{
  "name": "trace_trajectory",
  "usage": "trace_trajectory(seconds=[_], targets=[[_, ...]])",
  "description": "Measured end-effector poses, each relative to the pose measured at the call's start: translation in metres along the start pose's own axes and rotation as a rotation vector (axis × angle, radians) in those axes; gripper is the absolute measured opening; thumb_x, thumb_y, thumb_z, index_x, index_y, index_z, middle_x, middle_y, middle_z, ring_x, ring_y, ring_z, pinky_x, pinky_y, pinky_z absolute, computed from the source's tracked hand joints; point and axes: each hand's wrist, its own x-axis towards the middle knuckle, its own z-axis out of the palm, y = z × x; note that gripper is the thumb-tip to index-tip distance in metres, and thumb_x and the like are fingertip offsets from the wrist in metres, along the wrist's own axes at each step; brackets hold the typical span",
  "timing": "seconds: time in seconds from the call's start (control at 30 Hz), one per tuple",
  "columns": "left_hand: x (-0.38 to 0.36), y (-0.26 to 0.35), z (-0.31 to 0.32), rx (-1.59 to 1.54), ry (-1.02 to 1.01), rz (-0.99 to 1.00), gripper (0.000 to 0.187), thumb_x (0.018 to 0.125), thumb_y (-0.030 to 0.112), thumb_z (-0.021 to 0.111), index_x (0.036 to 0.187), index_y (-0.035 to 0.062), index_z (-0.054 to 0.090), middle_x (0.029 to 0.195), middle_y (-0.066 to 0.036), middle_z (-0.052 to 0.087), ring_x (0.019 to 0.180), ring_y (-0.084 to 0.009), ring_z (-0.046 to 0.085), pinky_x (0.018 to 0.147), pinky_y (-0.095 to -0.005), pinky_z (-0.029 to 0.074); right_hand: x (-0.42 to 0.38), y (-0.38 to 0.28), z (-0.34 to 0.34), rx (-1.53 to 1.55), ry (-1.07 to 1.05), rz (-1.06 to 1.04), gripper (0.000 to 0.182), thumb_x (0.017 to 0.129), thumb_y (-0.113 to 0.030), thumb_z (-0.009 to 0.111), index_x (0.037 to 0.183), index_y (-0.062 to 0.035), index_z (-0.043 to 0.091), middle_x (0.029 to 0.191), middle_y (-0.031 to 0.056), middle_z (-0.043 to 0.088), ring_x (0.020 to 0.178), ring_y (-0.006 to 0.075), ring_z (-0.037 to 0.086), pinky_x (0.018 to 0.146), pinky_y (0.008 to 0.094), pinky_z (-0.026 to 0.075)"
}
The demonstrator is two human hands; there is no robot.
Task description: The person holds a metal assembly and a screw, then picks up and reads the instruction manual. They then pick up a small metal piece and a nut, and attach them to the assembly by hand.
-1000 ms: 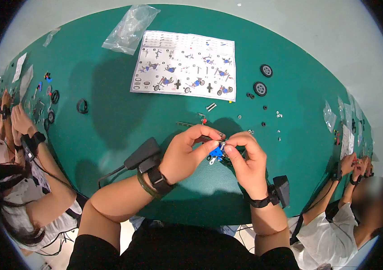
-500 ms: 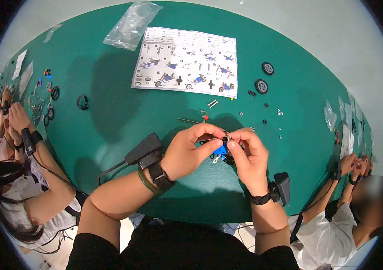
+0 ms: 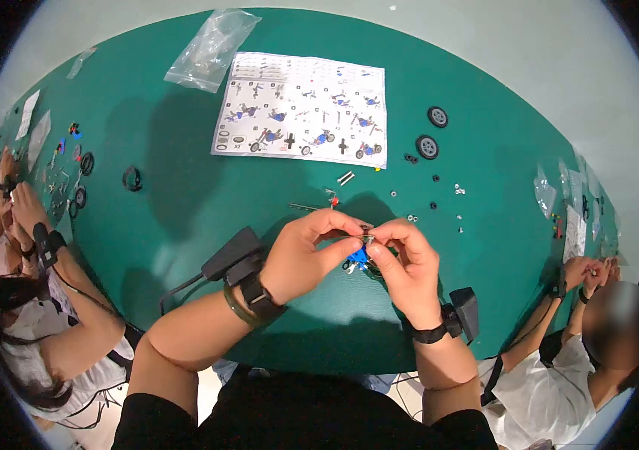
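Both of my hands meet over the green table [image 3: 334, 315] around a small model part with blue pieces [image 3: 358, 256]. With thumb and fingers pinched, my left hand [image 3: 310, 247] grips the upper left of this assembly. Opposite it, my right hand [image 3: 408, 271] pinches the same assembly from the right, its thumb against the middle. My fingers hide most of its upper side. Just beyond my hands are a red piece with a thin rod [image 3: 333, 202] and two silver cylinders [image 3: 345, 178].
A printed instruction sheet [image 3: 301, 109] lies ahead beside a plastic bag [image 3: 213, 49]. Wheels [image 3: 427, 147], black rings and small nuts [image 3: 460, 190] are to the right. A black band [image 3: 132, 178] lies left. People work at both sides, with their hands [image 3: 28, 206] over the table.
The view has shifted slightly, so the sheet and loose parts sit a little lower and further left. My hands keep their hold on the blue assembly, with small finger movements.
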Motion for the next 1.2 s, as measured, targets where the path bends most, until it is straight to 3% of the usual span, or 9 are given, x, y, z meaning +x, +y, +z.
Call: trace_trajectory(seconds=[0.17, 0.27, 0.4, 0.63, 0.93, 1.2], targets=[[0.001, 0.001, -0.001, -0.037, 0.0, -0.006, 0.012, 0.086, -0.002, 0.065, 0.097, 0.0005, 0.062, 0.109, -0.013, 0.066, 0.102, -0.0181, 0.062, 0.093, -0.0323, 0.049, 0.003, -0.005, -0.007, 0.035, -0.04, -0.006, 0.014, 0.086, -0.002, 0.066, 0.1, -0.0024, 0.063, 0.09, 0.0038, 0.061, 0.08, 0.01, 0.056, 0.072, 0.0235, 0.045], [0.001, 0.001, -0.001, -0.052, 0.014, -0.018, 0.012, 0.085, -0.004, 0.064, 0.096, 0.0008, 0.062, 0.109, -0.014, 0.066, 0.104, -0.0185, 0.062, 0.093, -0.0322, 0.049, 0.011, -0.009, -0.021, -0.055, 0.058, -0.067, 0.011, 0.089, -0.003, 0.063, 0.099, -0.0014, 0.064, 0.091, 0.0044, 0.061, 0.08, 0.0099, 0.057, 0.072, 0.0231, 0.045], [0.002, 0.005, -0.001, -0.047, 0.002, -0.019, 0.011, 0.085, -0.004, 0.064, 0.094, 0.0012, 0.062, 0.109, -0.016, 0.066, 0.103, -0.0188, 0.063, 0.092, -0.0317, 0.05, 0.024, -0.009, -0.047, -0.062, 0.284, 0.142, 0.01, 0.09, -0.006, 0.063, 0.099, -0.0014, 0.067, 0.09, 0.002, 0.065, 0.083, 0.0077, 0.057, 0.075, 0.0219, 0.045], [0.001, 0.002, -0.002, -0.043, -0.012, 0.005, 0.011, 0.085, -0.004, 0.064, 0.094, 0.0019, 0.062, 0.109, -0.015, 0.066, 0.102, -0.0188, 0.063, 0.09, -0.0312, 0.051, 0.041, -0.013, -0.111, -0.165, 0.501, 0.26, 0.013, 0.088, -0.009, 0.066, 0.098, -0.0011, 0.068, 0.091, 0.0, 0.066, 0.082, 0.0067, 0.057, 0.076, 0.0209, 0.045], [0.001, -0.002, -0.005, -0.034, -0.023, 0.001, 0.011, 0.086, -0.003, 0.064, 0.095, 0.0016, 0.061, 0.109, -0.015, 0.066, 0.102, -0.0186, 0.063, 0.09, -0.0312, 0.05, 0.052, 0.025, -0.146, -0.423, 0.358, 0.177, 0.014, 0.082, -0.01, 0.07, 0.091, 0.0006, 0.068, 0.082, 0.0033, 0.067, 0.073, 0.0086, 0.057, 0.066, 0.0249, 0.047], [0.003, -0.004, -0.006, -0.034, -0.033, 0.011, 0.012, 0.086, -0.002, 0.064, 0.097, 0.001, 0.062, 0.108, -0.014, 0.067, 0.101, -0.0173, 0.063, 0.09, -0.0311, 0.05, 0.062, 0.026, -0.142, -0.735, 0.194, 0.083, 0.012, 0.082, -0.01, 0.069, 0.088, -0.0001, 0.067, 0.084, 0.0101, 0.063, 0.071, 0.0164, 0.061, 0.066, 0.028, 0.049]])
